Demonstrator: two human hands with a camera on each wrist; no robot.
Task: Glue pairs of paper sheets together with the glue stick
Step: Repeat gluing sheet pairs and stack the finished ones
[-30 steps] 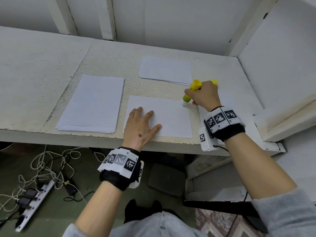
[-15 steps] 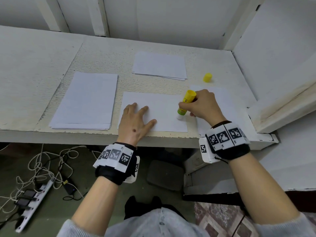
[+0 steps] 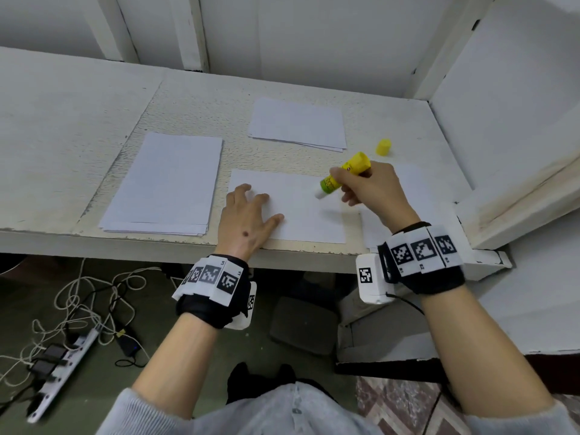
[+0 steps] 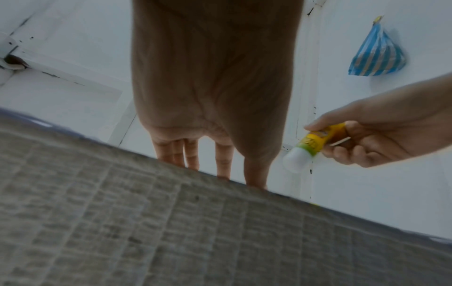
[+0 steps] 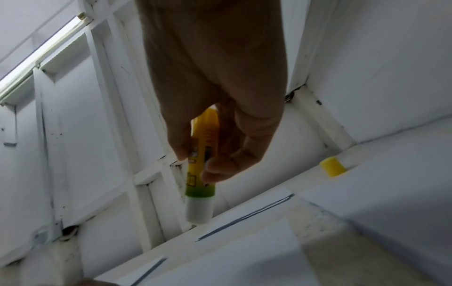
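The white, rough-painted table (image 3: 94, 127) stands in a corner of white panel walls w/ wooden frames, and under it on the dark floor lie a power strip (image 3: 62, 359) and tangled cables (image 3: 88, 296). The left hand (image 3: 248, 221) lies flat w/ fingers spread on the sheet (image 3: 301, 215) at the table's front edge, and the right hand (image 3: 373, 189) grasps the uncapped glue stick (image 3: 343, 177), tilted, white tip down over the sheet's right part; I cannot tell if it touches. Its yellow cap (image 3: 383, 147) stands near the right wall, w/ one paper stack (image 3: 166, 183) on the left, another stack (image 3: 298, 124) at the back, and a blue striped bag (image 4: 376, 52) hangs on the wall.
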